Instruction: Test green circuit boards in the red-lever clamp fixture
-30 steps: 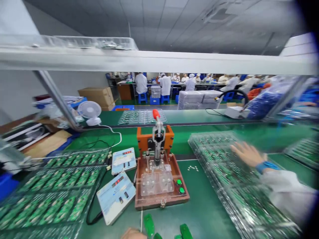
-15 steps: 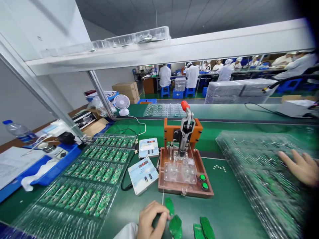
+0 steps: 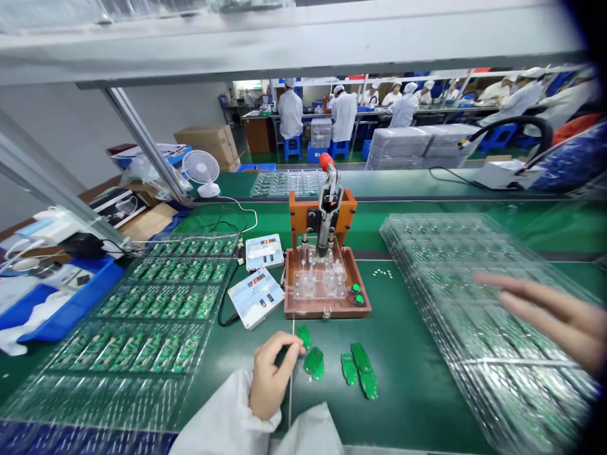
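Note:
My left hand rests on the green bench top, thumb and forefinger closed at the near edge of a small green circuit board. What they pinch, if anything, is too small to make out. Two overlapping circuit boards lie just right of these fingertips, with another little group of boards farther right. My right hand, smeared by motion, is over the stack of clear plastic trays, fingers stretched out and nothing seen in them. Circuit boards show through the trays.
A wooden test fixture with a red-handled toggle clamp stands mid-bench. Two meter boxes sit left of it. A board-filled tray covers the left side. Tiny white pieces lie near the right stack. A shelf crosses above.
The view has tipped down and shifted right, showing more of my left sleeve. My right hand has moved nearer the front of the tray stack. My left hand stays by the same boards.

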Action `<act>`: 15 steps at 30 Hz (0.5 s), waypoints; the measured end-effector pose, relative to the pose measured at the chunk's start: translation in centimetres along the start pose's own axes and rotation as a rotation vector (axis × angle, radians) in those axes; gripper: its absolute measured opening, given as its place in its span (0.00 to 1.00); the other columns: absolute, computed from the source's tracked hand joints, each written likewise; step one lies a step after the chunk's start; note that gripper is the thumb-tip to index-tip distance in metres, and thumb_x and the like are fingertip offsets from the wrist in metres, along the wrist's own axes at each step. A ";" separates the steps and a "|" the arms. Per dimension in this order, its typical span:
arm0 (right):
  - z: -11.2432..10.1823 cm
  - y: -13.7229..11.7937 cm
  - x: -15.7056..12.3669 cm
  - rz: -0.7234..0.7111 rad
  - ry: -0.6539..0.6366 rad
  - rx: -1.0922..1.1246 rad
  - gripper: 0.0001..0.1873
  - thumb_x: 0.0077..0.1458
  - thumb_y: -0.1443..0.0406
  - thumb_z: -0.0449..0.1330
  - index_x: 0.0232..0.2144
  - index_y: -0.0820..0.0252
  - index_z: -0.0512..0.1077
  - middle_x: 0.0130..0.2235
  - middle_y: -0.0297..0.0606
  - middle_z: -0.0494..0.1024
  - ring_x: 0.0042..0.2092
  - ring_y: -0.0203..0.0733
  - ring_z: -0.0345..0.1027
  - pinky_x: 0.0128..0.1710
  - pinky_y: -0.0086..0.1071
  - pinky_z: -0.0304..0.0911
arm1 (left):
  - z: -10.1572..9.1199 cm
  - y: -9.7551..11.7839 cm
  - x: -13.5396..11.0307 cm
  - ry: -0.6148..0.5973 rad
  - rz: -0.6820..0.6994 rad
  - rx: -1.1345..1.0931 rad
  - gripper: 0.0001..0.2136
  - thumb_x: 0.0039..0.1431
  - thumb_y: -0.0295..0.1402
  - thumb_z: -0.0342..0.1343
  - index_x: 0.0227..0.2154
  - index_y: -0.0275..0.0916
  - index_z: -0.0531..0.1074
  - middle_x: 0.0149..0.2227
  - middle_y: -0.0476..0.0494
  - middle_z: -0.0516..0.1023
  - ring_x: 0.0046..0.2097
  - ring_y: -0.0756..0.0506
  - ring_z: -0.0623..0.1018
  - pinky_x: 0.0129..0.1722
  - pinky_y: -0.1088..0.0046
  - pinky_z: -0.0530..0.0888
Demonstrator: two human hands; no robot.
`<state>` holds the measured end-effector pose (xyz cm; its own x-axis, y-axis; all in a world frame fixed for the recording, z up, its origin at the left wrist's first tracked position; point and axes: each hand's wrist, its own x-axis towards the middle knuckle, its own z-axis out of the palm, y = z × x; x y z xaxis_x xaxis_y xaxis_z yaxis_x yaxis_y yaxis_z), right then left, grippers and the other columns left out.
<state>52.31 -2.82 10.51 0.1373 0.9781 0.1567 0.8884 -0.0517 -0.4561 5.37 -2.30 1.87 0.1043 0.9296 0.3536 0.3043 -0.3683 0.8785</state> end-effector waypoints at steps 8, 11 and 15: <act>10.9 -13.9 -9.5 -0.234 -0.430 0.351 0.16 0.70 0.50 0.53 0.50 0.42 0.78 0.52 0.37 0.81 0.54 0.52 0.76 0.56 0.48 0.76 | -0.2 -2.3 0.5 -0.057 0.002 0.211 0.05 0.66 0.31 0.57 0.37 0.42 0.77 0.40 0.47 0.81 0.44 0.45 0.80 0.45 0.68 0.76; 15.2 -17.2 -8.1 -0.290 -0.333 0.440 0.09 0.70 0.60 0.57 0.46 0.50 0.77 0.49 0.38 0.81 0.52 0.48 0.75 0.55 0.43 0.74 | -0.6 -3.1 0.6 -0.088 0.028 0.309 0.04 0.66 0.31 0.57 0.38 0.43 0.78 0.44 0.45 0.80 0.48 0.42 0.79 0.49 0.62 0.76; 19.0 -19.6 -6.9 -0.348 -0.207 0.372 0.06 0.62 0.67 0.66 0.42 0.55 0.73 0.47 0.39 0.79 0.52 0.51 0.72 0.52 0.45 0.71 | -0.4 -3.3 0.4 -0.127 0.085 0.382 0.04 0.65 0.31 0.59 0.39 0.43 0.78 0.45 0.44 0.79 0.49 0.40 0.78 0.49 0.57 0.77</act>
<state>25.67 -4.77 1.74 -0.2589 0.9460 0.1950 0.6460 0.3197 -0.6931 4.01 -0.67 -0.78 0.2532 0.8994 0.3564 0.6164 -0.4339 0.6571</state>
